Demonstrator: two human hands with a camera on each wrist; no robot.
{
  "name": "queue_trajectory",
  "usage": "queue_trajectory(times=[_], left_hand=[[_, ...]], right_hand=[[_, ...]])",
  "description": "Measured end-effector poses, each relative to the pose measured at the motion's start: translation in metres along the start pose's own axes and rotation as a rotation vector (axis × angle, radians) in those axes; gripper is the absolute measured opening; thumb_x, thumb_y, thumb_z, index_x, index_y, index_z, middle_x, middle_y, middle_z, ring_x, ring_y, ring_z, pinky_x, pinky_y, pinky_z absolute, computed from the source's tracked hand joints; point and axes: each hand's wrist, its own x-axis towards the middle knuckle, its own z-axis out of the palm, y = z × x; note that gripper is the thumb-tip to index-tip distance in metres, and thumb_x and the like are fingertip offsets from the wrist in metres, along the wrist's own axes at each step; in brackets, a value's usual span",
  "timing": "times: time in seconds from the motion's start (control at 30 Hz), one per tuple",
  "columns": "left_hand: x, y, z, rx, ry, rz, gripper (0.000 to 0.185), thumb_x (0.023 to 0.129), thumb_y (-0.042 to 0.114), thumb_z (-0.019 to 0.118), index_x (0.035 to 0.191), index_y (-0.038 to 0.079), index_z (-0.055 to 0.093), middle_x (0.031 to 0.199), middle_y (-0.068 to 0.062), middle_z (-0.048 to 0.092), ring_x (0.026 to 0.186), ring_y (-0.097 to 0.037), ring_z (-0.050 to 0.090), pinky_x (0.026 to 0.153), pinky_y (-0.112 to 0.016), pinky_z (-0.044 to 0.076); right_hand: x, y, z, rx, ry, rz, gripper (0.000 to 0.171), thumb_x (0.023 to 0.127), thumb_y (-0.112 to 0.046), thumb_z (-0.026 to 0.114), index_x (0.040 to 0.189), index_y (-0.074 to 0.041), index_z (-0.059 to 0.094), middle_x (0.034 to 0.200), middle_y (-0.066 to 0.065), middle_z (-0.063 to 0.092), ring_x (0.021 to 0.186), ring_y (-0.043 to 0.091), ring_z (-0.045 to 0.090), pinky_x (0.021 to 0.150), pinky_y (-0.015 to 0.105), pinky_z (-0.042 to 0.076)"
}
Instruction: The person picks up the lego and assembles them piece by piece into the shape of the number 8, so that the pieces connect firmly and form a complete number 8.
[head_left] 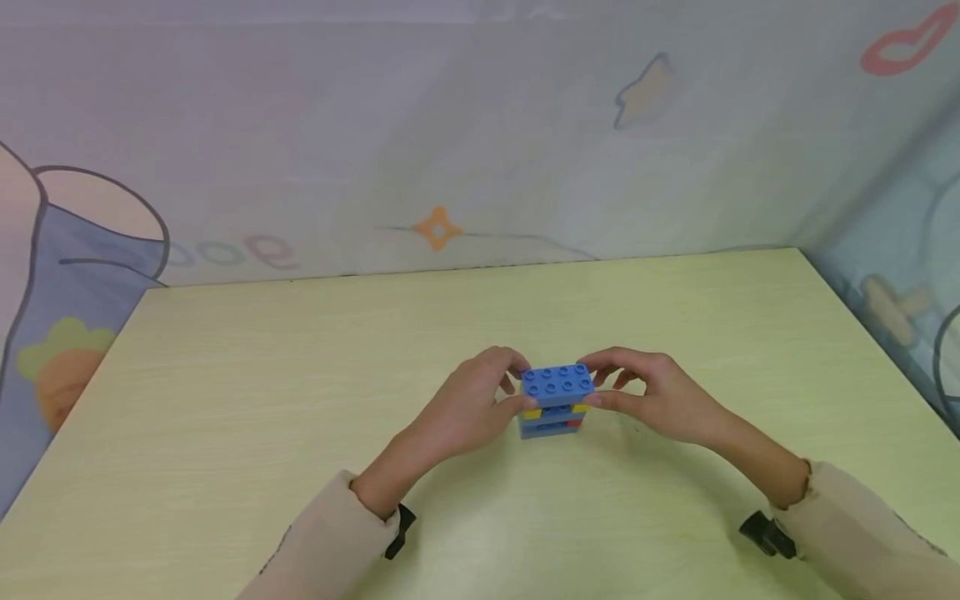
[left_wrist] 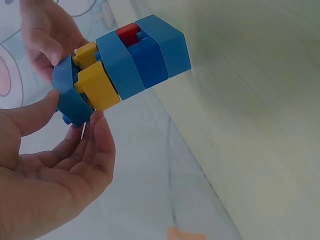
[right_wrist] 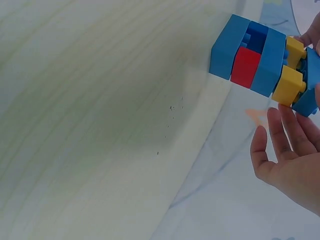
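A small tower of toy building blocks stands on the table. Its top is a long blue block (head_left: 557,382) with studs; my left hand (head_left: 468,404) pinches one end, my right hand (head_left: 671,400) the other. Under that block are two yellow blocks (left_wrist: 99,86), one at each end, with some of their studs showing in a narrow gap. Lower down comes another long blue block (left_wrist: 121,67), then a red block (right_wrist: 245,67) beside a short blue block (left_wrist: 148,62). A long blue block (left_wrist: 167,46) forms the base, on the table.
The pale wooden table (head_left: 300,400) reaches back to a printed cloth (head_left: 300,125) hanging behind it. Small dark specks (right_wrist: 172,107) mark the tabletop near the tower. A dark strap piece (head_left: 767,533) sits at the right sleeve.
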Motion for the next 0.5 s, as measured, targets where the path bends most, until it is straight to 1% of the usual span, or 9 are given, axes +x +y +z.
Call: queue_trajectory(times=[0.17, 0.4, 0.5], left_hand=[[0.0006, -0.0008, 0.0011, -0.029, -0.007, -0.023, 0.027, 0.088, 0.015, 0.061, 0.111, 0.002, 0.054, 0.104, -0.005, 0.059, 0.094, -0.020, 0.056, 0.072, -0.028, 0.046], [-0.0011, -0.0015, 0.0029, -0.042, 0.012, -0.002, 0.027, 0.088, 0.013, 0.061, 0.111, 0.001, 0.053, 0.104, -0.006, 0.059, 0.093, -0.018, 0.057, 0.072, -0.028, 0.047], [-0.0012, -0.0019, 0.0039, -0.039, 0.019, 0.005, 0.028, 0.088, 0.012, 0.061, 0.112, 0.001, 0.053, 0.105, -0.006, 0.059, 0.093, -0.018, 0.057, 0.073, -0.028, 0.047]], right_hand=[[0.0003, -0.0015, 0.0009, -0.039, 0.021, -0.045, 0.032, 0.082, -0.008, 0.067, 0.113, -0.003, 0.061, 0.098, 0.001, 0.063, 0.086, 0.022, 0.057, 0.072, 0.032, 0.048], [-0.0006, 0.0015, 0.0043, -0.089, 0.065, -0.135, 0.033, 0.078, -0.003, 0.069, 0.110, -0.003, 0.061, 0.096, 0.000, 0.064, 0.083, 0.017, 0.058, 0.069, 0.033, 0.049], [-0.0013, 0.0015, 0.0050, -0.095, 0.074, -0.154, 0.034, 0.078, -0.001, 0.069, 0.111, -0.002, 0.061, 0.097, 0.001, 0.064, 0.082, 0.017, 0.058, 0.069, 0.033, 0.049]])
